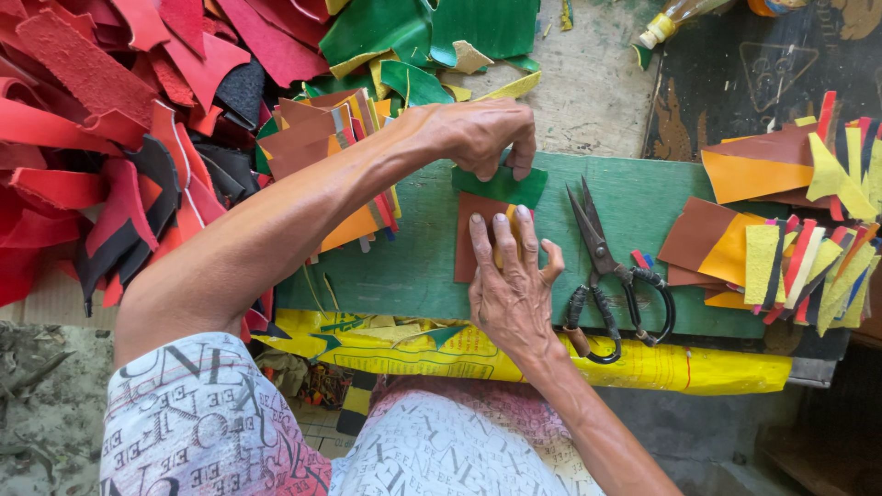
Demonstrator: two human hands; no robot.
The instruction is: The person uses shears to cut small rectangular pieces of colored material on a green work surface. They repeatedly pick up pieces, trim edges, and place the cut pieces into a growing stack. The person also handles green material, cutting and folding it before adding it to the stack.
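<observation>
Green table (643, 211) amid leather scraps, brown piece (473, 241) pinned flat under right hand (513, 285), left hand (482, 136) pinching green piece (501, 186) just above, scissors (606, 271) beside.

A green board (643, 197) carries black scissors (606, 266) and coloured scrap stacks (790, 257).

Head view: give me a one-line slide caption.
Left hand pinches a green piece over a brown piece pressed down by the right hand, scissors alongside on the green board.
</observation>
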